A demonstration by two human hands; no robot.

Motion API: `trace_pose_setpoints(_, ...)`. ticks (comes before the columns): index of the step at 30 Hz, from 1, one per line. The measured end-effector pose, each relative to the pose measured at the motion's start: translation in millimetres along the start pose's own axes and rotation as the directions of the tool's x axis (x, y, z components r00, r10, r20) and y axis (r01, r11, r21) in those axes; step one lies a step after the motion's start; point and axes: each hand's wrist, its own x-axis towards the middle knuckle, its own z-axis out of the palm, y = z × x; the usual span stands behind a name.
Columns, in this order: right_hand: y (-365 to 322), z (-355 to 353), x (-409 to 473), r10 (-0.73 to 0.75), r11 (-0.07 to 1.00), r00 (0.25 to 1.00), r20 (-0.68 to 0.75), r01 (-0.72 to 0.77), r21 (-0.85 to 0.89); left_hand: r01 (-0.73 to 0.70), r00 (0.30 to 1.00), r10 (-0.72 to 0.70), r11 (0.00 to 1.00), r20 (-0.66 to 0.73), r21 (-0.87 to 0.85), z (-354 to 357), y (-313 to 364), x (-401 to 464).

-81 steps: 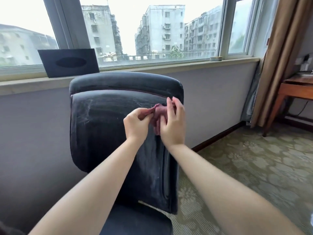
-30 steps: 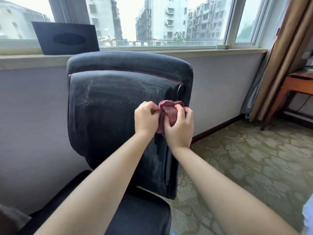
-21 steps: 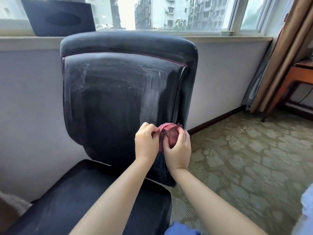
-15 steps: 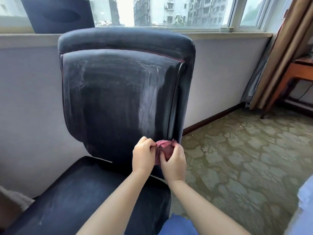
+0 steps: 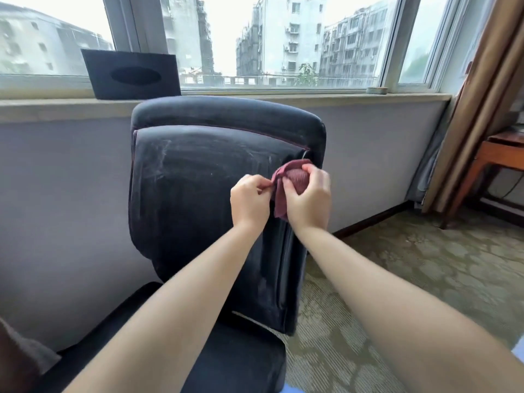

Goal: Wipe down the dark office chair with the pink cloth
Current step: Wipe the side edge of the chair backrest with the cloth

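The dark office chair (image 5: 198,194) faces me, its backrest streaked with pale wipe marks, its seat low in the frame. A bunched pink cloth (image 5: 286,185) sits against the upper right edge of the backrest. My right hand (image 5: 310,198) grips the cloth, thumb and fingers curled round the bundle. My left hand (image 5: 249,201) pinches the cloth's left edge. Much of the cloth is hidden behind my right hand.
A black tissue box (image 5: 131,73) stands on the windowsill (image 5: 368,97) behind the chair. A small round dish (image 5: 376,90) sits further right on the sill. Brown curtain (image 5: 482,95) and a wooden table (image 5: 499,154) stand at right over patterned carpet (image 5: 411,273).
Both hands with the cloth went down the backrest's right edge towards the seat, then came back up to its upper right part. The camera view lifted with them.
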Motion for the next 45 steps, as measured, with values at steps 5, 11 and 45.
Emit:
trace_pose_setpoints(5, -12, 7, 22, 0.038, 0.998, 0.997, -0.062, -0.041, -0.043, 0.075, 0.996, -0.073, 0.996, 0.043, -0.04, 6, 14, 30)
trace_pose_setpoints(11, 21, 15, -3, -0.074, 0.988, 0.997, -0.02, 0.071, -0.139, 0.136, 0.979, -0.141, 0.99, 0.149, 0.042, 13, -11, 16)
trace_pose_setpoints(45, 158, 17, -176, 0.012, 0.983, 0.956, 0.294, 0.043, -0.18, 0.654, 0.754, -0.638, 0.711, 0.156, -0.259, 31, -126, -160)
